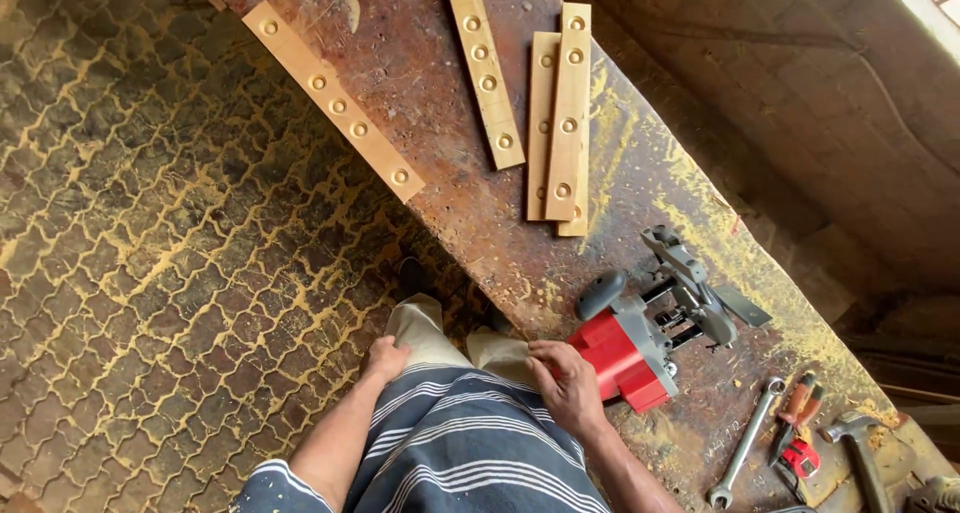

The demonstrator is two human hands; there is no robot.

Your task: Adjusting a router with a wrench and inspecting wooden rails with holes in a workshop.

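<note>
Router [640, 338], red, lies on its side at the bench [440, 193] edge; my right hand [566, 383] rests fingers-spread beside it, left hand [383, 358] loosely curled on my thigh. Grip body firmly before lifting.

The floor [150, 253] fills the left half of the frame: dark interlocking paving stones with yellow sawdust packed in the joints. A long desk [440, 213] of worn, reddish-brown, scarred board runs diagonally from top centre to the lower right corner, dusted with sawdust along its right edge. Beyond it, at upper right, stands a rough brown wall [800, 103]. Bright daylight shows at the top right corner.
</note>
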